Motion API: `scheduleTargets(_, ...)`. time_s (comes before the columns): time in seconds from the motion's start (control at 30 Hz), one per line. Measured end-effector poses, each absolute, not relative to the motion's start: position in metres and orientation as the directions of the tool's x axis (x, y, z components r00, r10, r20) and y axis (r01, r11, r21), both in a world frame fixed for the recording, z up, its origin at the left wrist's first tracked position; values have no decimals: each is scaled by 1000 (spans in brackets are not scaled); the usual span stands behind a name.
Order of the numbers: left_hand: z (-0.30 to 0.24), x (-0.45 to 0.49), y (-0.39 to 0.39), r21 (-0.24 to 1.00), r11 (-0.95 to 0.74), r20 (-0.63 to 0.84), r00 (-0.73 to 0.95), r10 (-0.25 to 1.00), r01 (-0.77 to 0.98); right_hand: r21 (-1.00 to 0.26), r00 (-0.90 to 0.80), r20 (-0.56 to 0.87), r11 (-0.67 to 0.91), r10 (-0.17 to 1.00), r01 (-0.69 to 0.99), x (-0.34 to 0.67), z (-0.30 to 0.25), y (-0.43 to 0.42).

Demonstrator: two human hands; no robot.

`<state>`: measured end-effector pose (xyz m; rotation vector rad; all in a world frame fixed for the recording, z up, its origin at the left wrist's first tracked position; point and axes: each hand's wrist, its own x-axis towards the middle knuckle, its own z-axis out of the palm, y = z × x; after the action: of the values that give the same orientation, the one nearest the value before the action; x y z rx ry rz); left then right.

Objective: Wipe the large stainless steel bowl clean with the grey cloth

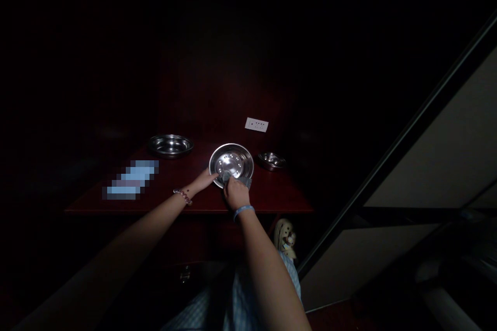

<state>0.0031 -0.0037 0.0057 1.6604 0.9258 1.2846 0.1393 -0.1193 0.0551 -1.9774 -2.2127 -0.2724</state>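
A shiny steel bowl (pixel 237 158) is tilted toward me above the dark red table, its inside showing. My left hand (pixel 205 180) grips its left rim, the thumb reaching over the edge. At the lower right of the bowl, my right hand (pixel 236 193) is closed around a grey cloth (pixel 245 181). Part of the cloth lies against the inside of the bowl near its front rim. The fingers of the right hand are partly hidden behind its back.
A wide steel dish (pixel 171 146) stands at the back left of the table (pixel 186 204). Smaller steel bowls (pixel 272 160), seemingly stacked, stand to the right. A pixelated bright rectangle (pixel 132 181) lies at left. A white socket plate (pixel 257 124) is on the back wall.
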Motion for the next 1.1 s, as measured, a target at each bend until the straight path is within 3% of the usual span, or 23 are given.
scheduleTargets(0.77,20,4,-19,937,-334,309,199,930,105,25,-104,210,101,972,995,140,56,-119)
scheduleTargets(1.1,14,2,-12,924,-373,350,209,913,82,25,-101,220,98,970,995,140,57,-119)
